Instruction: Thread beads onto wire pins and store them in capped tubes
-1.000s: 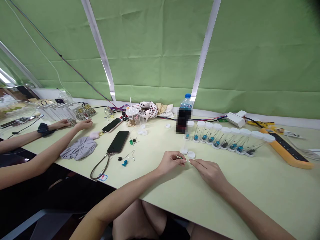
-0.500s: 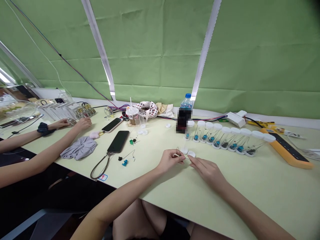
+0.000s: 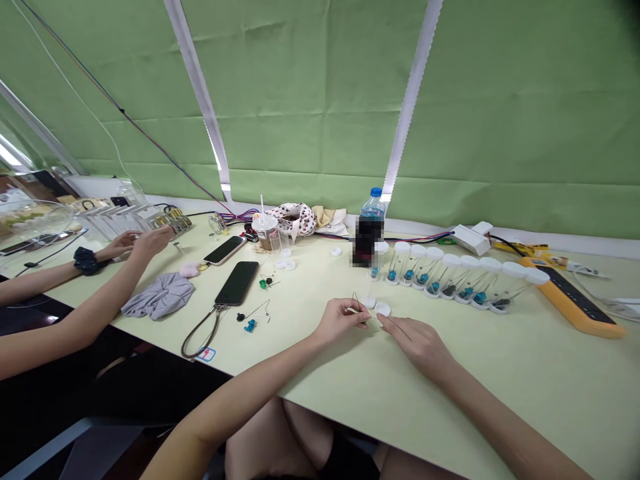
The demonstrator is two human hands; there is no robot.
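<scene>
My left hand [image 3: 336,323] is closed, its thumb and fingers pinching a thin bent metal wire [image 3: 355,300]. One end of the wire rises above those fingertips. My right hand [image 3: 419,339] is also closed, its fingertips on the wire's other end. Two white caps [image 3: 383,309] lie just beyond my fingers, seemingly with a clear tube. To the left, a blue plastic piece [image 3: 250,325], a black piece [image 3: 241,317] and a bent wire [image 3: 259,308] rest on the table. Clear tubes with white caps [image 3: 451,272] stand in a row, holding blue or dark pieces and wires.
An orange power strip [image 3: 575,300] lies right of the tubes. Behind stands a blue-capped bottle [image 3: 374,207]. Two phones [image 3: 237,283], a grey scrunchie [image 3: 159,295] and a drink cup [image 3: 265,230] occupy the left. Another person's hands [image 3: 153,241] work at far left.
My hands stay nearly in place, with only a slight shift of the right fingers on the wire. The other person's hands have moved a little left and up.
</scene>
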